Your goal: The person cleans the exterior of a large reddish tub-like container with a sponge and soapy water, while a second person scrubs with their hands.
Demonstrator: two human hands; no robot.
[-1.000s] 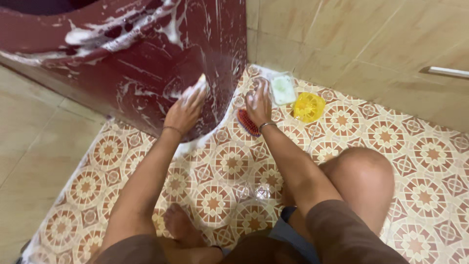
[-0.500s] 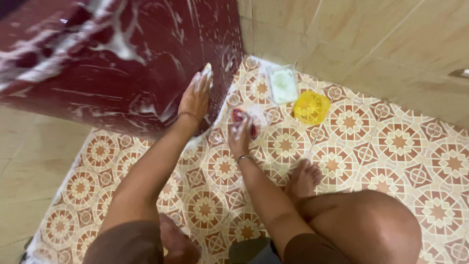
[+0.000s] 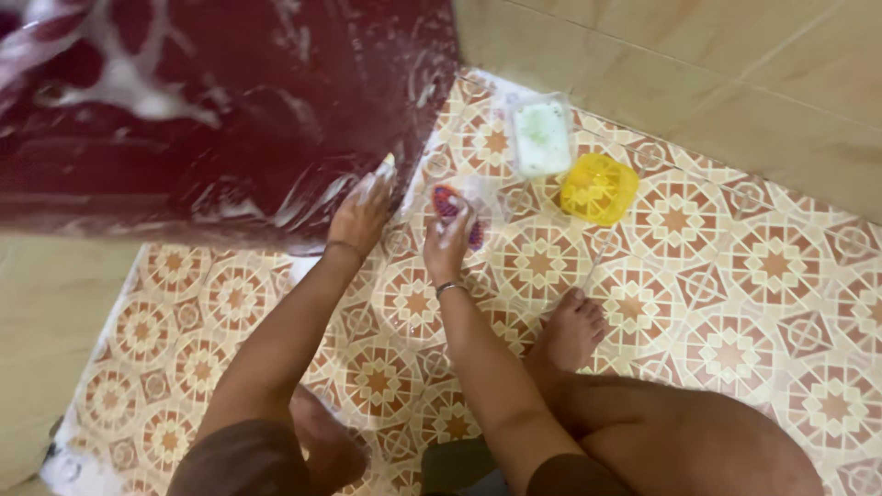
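Observation:
A large dark red plastic tub [image 3: 184,119], streaked with white soap foam, fills the upper left and rests on the patterned tile floor. My left hand [image 3: 361,213] lies flat against the tub's soapy lower edge, fingers apart and foamy. My right hand [image 3: 447,241] is closed over a red and blue scrub brush [image 3: 454,211] pressed to the floor just right of the tub. My arms reach forward from a squat; my right foot [image 3: 568,332] stands on the tiles, my knee at bottom right.
A clear soap dish with a pale green soap bar [image 3: 541,136] and a yellow plastic mesh scrubber [image 3: 599,188] sit on the floor near the beige tiled wall [image 3: 735,64]. Plain beige floor tiles [image 3: 46,312] lie at the left.
My right hand has come down from the tub's side to the floor with the brush. My left hand has stayed on the tub. The view has shifted, showing my right foot.

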